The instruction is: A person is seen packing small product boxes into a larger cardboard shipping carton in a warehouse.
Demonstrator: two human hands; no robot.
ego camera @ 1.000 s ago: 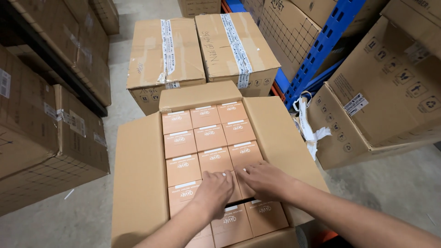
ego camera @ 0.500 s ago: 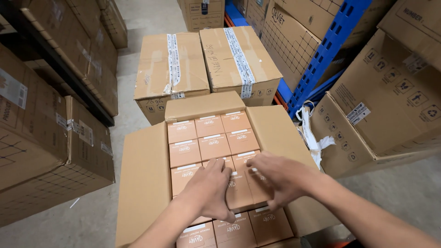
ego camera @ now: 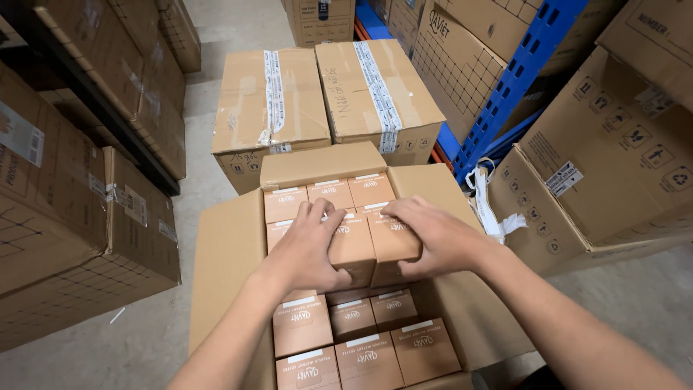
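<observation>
- Head view looks down into an open carton [ego camera: 224, 267] on the floor, its flaps spread to the sides and its far flap standing at 12 o'clock.
- Inside the carton sit small brown boxes in rows of three, each with a white strip on its lid; the nearest rows lie at 6 o'clock [ego camera: 359, 339], the farthest at 12 o'clock [ego camera: 330, 192].
- My left hand [ego camera: 310, 245] is closed around one raised small box [ego camera: 351, 245], fingers over its top, thumb on its near face.
- My right hand [ego camera: 433, 235] grips the raised small box beside it [ego camera: 390, 238]; the two touch, both lifted above the row level.
- Two sealed taped cartons [ego camera: 328, 97] stand side by side at 12 o'clock beyond the open one.
- Another open carton [ego camera: 613, 152] leans at 3 o'clock by a blue rack post [ego camera: 516, 79].
- Stacked cartons [ego camera: 72, 209] fill 9 o'clock.
</observation>
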